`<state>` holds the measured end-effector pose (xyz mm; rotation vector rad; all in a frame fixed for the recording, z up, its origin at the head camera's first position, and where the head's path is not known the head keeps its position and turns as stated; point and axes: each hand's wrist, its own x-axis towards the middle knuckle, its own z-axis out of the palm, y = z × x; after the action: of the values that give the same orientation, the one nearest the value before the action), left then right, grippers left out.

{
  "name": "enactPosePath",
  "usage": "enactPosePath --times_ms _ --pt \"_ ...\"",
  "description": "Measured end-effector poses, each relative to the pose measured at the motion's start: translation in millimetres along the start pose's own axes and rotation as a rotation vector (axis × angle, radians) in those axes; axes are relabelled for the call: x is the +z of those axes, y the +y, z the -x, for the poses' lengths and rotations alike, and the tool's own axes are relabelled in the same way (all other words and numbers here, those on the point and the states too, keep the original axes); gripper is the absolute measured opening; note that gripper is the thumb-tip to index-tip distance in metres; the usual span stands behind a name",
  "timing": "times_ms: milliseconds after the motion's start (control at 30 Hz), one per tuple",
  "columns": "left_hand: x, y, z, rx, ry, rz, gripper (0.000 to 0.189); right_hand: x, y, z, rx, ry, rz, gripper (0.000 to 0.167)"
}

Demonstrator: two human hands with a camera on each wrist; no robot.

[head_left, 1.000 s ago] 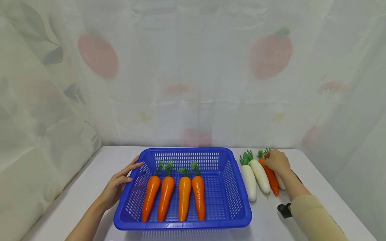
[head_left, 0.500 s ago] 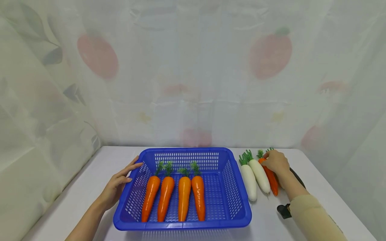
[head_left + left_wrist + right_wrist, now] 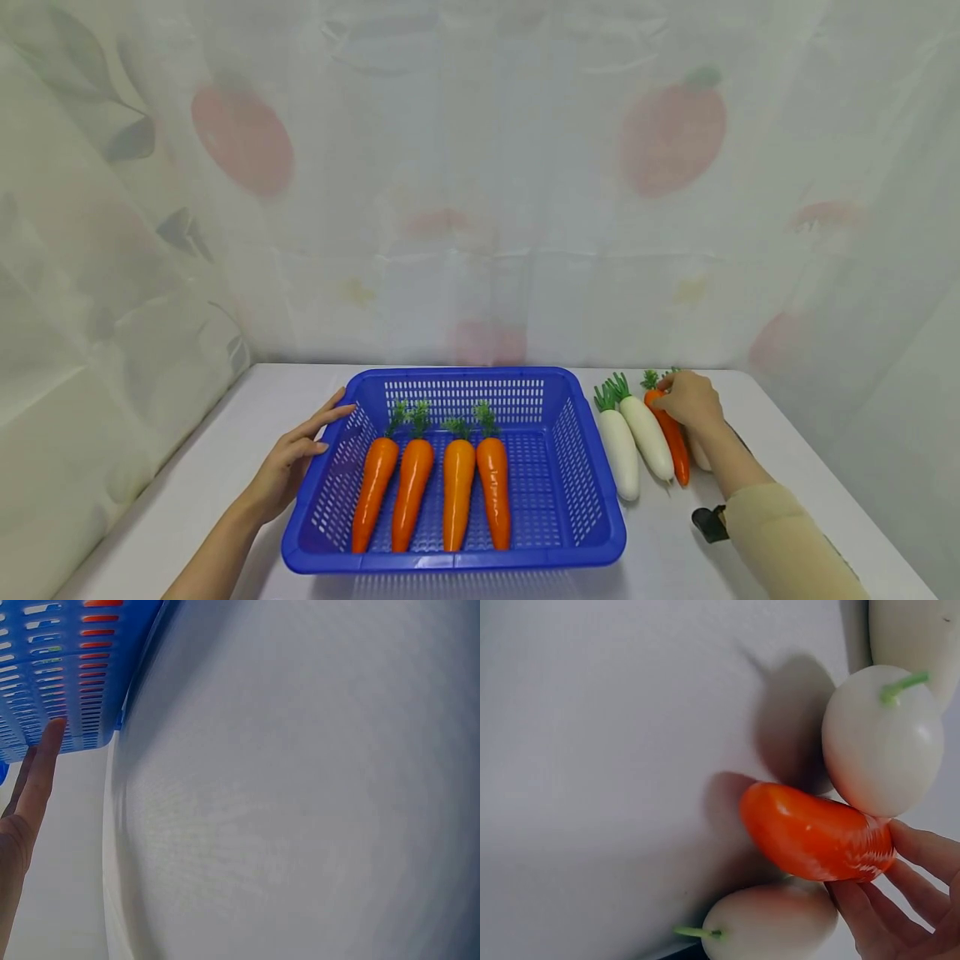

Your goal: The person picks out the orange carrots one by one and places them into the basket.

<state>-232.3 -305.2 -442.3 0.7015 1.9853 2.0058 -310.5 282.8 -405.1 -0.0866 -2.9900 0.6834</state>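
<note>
My left hand (image 3: 288, 458) rests its straight fingers against the left side of a blue plastic basket (image 3: 454, 562); in the left wrist view, fingers (image 3: 45, 769) touch the slotted wall. Several orange carrots with green tops, among them one carrot (image 3: 492, 492), lie side by side in the basket. At the right, my right hand (image 3: 690, 402) pinches the upper end of another carrot (image 3: 670, 433). The right wrist view shows thumb and fingers around this carrot (image 3: 810, 832), between two white radishes. Its leafy top is partly behind the hand in the head view.
Two white radishes, the nearer one (image 3: 619, 454) and its neighbour (image 3: 648, 442), lie between basket and carrot. Another radish (image 3: 700, 454) is mostly hidden under the right hand. A black object (image 3: 708, 524) sits by the right sleeve. A printed curtain (image 3: 480, 208) hangs behind the white table.
The pinched carrot has shifted slightly away from me with the right hand, its leafy top moving a little. The left hand and basket stay put.
</note>
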Motion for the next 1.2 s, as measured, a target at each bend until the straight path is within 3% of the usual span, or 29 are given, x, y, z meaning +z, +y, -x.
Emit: enactPosePath --times_ms 667,1200 --pt "-0.4 -1.4 -0.4 0.0 0.008 -0.013 0.054 -9.7 -4.9 -2.1 -0.011 0.07 -0.062 0.041" --pt "0.2 -1.3 -0.3 -0.004 0.023 -0.027 0.054 -19.5 -11.4 -7.6 -0.075 0.216 -0.085 0.039"
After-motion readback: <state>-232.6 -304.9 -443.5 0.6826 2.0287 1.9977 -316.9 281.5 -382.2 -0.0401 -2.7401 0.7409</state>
